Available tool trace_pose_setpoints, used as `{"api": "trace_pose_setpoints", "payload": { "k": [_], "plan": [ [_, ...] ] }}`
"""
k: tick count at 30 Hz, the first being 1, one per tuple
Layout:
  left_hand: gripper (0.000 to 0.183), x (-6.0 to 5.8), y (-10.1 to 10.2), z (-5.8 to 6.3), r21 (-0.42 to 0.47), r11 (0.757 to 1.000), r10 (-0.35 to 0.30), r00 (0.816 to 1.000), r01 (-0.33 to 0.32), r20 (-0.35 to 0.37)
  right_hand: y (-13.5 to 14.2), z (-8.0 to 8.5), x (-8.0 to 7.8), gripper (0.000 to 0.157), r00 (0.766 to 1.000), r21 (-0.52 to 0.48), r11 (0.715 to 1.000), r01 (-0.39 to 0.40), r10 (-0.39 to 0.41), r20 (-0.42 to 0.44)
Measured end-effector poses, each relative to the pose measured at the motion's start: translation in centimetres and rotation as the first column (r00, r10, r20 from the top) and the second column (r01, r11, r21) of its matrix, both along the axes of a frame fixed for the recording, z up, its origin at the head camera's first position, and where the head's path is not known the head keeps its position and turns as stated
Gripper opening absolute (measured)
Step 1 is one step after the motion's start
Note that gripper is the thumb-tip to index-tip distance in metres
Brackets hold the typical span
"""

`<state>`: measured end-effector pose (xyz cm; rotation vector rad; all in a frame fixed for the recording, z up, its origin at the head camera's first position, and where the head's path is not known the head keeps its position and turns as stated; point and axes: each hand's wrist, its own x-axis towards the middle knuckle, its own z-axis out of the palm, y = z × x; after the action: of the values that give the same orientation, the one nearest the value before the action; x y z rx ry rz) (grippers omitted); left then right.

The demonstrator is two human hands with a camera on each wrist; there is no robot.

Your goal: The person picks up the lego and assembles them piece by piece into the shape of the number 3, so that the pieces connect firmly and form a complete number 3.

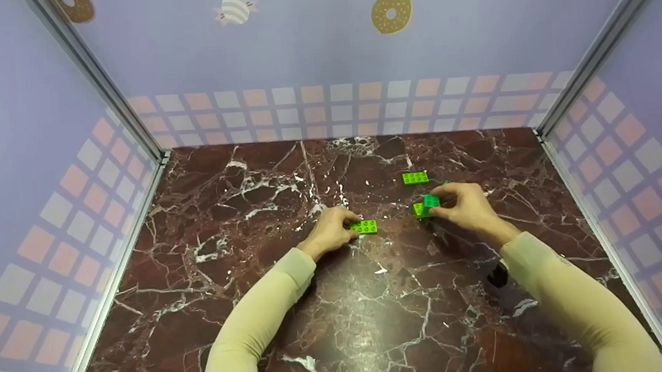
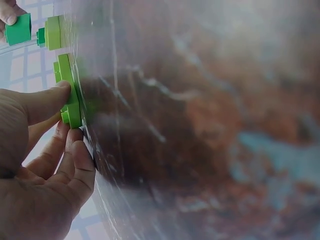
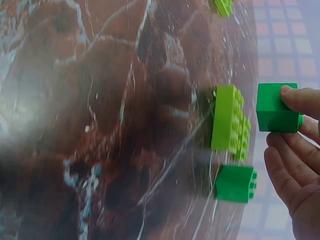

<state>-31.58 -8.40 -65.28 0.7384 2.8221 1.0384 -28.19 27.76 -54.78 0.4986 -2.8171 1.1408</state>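
On the marble table my left hand (image 1: 328, 230) pinches one end of a light green toy building brick (image 1: 368, 227), thumb on its studded top edge. The brick lies flat, studs up. My right hand (image 1: 470, 206) holds a smaller dark green brick (image 3: 277, 107) between thumb and fingers, raised off the table. Below it in the head view, partly hidden, a second light green brick (image 1: 418, 210) lies on the table. Another dark green brick (image 3: 234, 184) stands on the table, mostly hidden by the right hand in the head view.
A third light green brick (image 1: 415, 178) lies farther back on the table. Patterned panels enclose the table at the back (image 1: 326, 111), left (image 1: 67, 196) and right (image 1: 639, 150). Under the right sleeve a small black object (image 1: 497, 275) shows.
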Motion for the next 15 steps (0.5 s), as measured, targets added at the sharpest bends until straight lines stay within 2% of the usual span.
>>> {"api": "trace_pose_setpoints", "payload": {
  "k": [15],
  "plan": [
    [0.035, -0.1, 0.1, 0.2, 0.001, 1.000, 0.009, 1.000, -0.009, -0.011, -4.6, -0.4, 0.1, 0.035, 0.989, -0.006, 0.991, -0.137, 0.137, -0.050]
  ]
}}
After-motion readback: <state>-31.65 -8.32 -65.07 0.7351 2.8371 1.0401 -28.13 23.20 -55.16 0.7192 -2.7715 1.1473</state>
